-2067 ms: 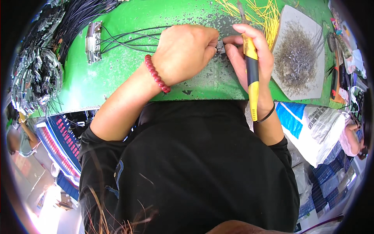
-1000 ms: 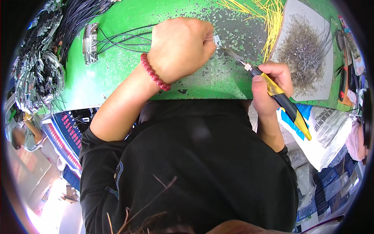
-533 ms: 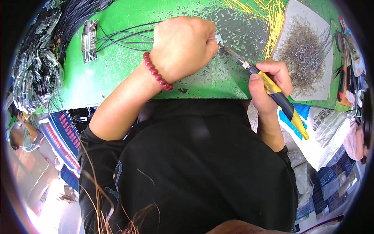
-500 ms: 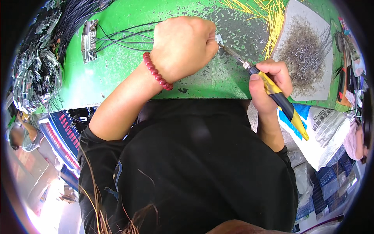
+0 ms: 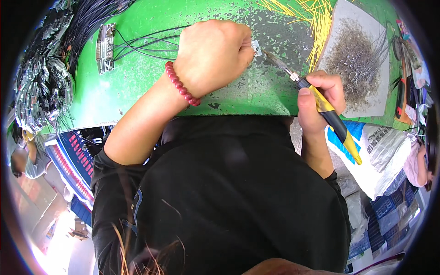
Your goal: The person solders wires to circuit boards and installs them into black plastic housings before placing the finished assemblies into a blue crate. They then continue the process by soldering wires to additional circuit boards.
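My left hand (image 5: 213, 55), with a red bead bracelet (image 5: 181, 85) at the wrist, is closed on a small metal connector (image 5: 256, 47) over the green table (image 5: 137, 87). Thin black wires (image 5: 142, 43) run from under that hand to a metal connector block (image 5: 105, 48) at the left. My right hand (image 5: 318, 98) grips a yellow and black soldering iron (image 5: 327, 112). Its tip (image 5: 275, 62) points up-left and sits close to the small connector.
A grey sheet (image 5: 357, 59) piled with fine wire scraps lies at the right, with yellow wires (image 5: 316, 20) beside it. Bundles of black cables and connectors (image 5: 41, 87) fill the left edge. White plastic bags (image 5: 380, 151) hang below the table's right end.
My right hand swung the soldering iron away to the lower right, then brought its tip back toward the connector. My left hand stayed closed in place.
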A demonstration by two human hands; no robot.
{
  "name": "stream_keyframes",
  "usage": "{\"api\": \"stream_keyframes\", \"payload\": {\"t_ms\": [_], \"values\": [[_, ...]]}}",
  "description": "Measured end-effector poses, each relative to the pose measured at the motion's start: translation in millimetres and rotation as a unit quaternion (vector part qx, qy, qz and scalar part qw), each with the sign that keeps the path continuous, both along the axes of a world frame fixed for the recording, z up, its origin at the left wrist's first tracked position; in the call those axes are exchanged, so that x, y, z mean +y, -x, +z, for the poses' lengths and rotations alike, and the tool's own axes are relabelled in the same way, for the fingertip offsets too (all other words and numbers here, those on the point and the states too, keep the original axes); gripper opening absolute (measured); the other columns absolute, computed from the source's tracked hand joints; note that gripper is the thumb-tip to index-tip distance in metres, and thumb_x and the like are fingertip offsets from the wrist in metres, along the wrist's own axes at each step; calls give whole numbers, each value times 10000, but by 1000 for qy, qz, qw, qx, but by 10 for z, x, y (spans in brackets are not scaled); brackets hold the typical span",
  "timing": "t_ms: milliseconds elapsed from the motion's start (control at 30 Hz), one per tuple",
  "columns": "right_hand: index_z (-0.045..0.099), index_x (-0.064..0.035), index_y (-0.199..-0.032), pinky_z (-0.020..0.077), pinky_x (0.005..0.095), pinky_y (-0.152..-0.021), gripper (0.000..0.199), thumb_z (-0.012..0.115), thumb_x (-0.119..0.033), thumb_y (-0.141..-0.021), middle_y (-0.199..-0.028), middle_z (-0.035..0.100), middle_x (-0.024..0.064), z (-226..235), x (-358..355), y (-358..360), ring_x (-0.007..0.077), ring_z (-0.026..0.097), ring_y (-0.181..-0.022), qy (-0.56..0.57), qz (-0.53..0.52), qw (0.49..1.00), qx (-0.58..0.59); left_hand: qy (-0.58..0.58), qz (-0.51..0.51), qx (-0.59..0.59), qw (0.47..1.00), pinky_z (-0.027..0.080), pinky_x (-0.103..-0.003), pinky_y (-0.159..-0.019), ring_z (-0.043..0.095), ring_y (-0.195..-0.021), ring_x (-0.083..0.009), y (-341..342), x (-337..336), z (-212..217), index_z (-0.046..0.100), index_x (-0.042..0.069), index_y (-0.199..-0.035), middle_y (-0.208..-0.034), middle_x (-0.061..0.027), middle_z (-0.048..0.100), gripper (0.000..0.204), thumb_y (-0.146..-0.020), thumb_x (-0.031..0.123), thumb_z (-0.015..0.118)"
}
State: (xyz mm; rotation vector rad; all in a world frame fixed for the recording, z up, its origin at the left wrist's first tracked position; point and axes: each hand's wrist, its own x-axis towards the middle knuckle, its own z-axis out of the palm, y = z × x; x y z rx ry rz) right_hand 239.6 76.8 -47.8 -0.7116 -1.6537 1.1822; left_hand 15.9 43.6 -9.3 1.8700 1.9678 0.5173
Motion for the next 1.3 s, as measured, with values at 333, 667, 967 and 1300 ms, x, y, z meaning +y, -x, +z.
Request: {"api": "stream_keyframes", "payload": {"t_ms": [333,667,967,1300], "values": [[568,-3,-900,353,204,-559,235,722,-127,-774,-764,558,21,12,-6,-6,46,444,-618,21,-6,1000,-5,22,-23,33,999,499,-397,-587,639,-641,-303,39,14,22,676,83,-763,-661,-85,648,122,-786,199,645],[581,-4,-901,370,206,-563,249,732,-153,-771,-771,569,13,20,12,6,42,458,-623,28,-12,999,-13,24,-35,46,998,499,-410,-589,640,-654,-313,42,43,68,672,83,-761,-668,-95,648,107,-781,179,629],[579,-8,-901,365,203,-566,257,737,-164,-773,-772,567,9,4,10,6,40,458,-628,25,-18,999,-19,26,-65,28,997,487,-428,-596,634,-680,-322,89,70,93,651,83,-758,-692,-101,643,90,-777,164,617],[574,-8,-920,358,200,-577,268,743,-167,-785,-793,564,7,26,9,-1,38,451,-645,45,-3,999,-14,87,-100,75,988,460,-462,-607,609,-717,-361,98,160,170,606,74,-728,-688,-118,622,116,-801,163,589]]}}
